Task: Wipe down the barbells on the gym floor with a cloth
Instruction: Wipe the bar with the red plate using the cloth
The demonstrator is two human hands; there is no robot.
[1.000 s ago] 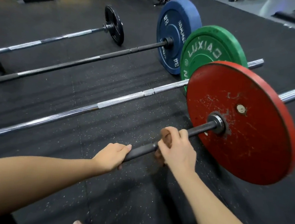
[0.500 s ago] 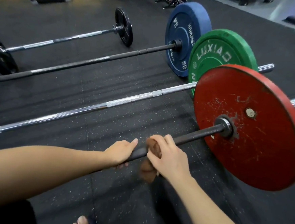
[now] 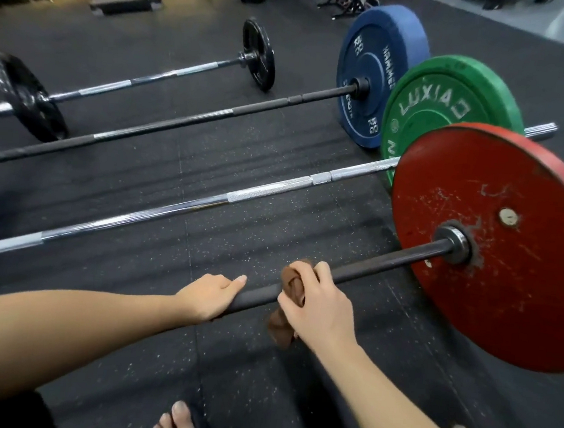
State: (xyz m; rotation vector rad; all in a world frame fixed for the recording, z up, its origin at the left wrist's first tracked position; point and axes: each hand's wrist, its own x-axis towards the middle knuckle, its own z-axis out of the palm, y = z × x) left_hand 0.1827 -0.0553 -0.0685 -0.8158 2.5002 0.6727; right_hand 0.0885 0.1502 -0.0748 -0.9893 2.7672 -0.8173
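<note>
The nearest barbell has a dark bar (image 3: 384, 263) and a scuffed red plate (image 3: 494, 244) on its right end. My right hand (image 3: 320, 304) grips a brown cloth (image 3: 289, 302) wrapped round this bar, and part of the cloth hangs below the bar. My left hand (image 3: 213, 293) holds the same bar just left of the cloth, fingers curled over it. The bar's left part is hidden behind my left arm.
Three more barbells lie parallel on the black rubber floor: a chrome bar (image 3: 207, 201) with a green plate (image 3: 451, 105), a dark bar (image 3: 193, 122) with a blue plate (image 3: 376, 72), and a far bar with small black plates (image 3: 259, 55). My bare feet (image 3: 176, 421) stand below.
My right hand has slid the cloth leftward along the bar, away from the red plate and closer to my left hand. More cloth now hangs below the bar.
</note>
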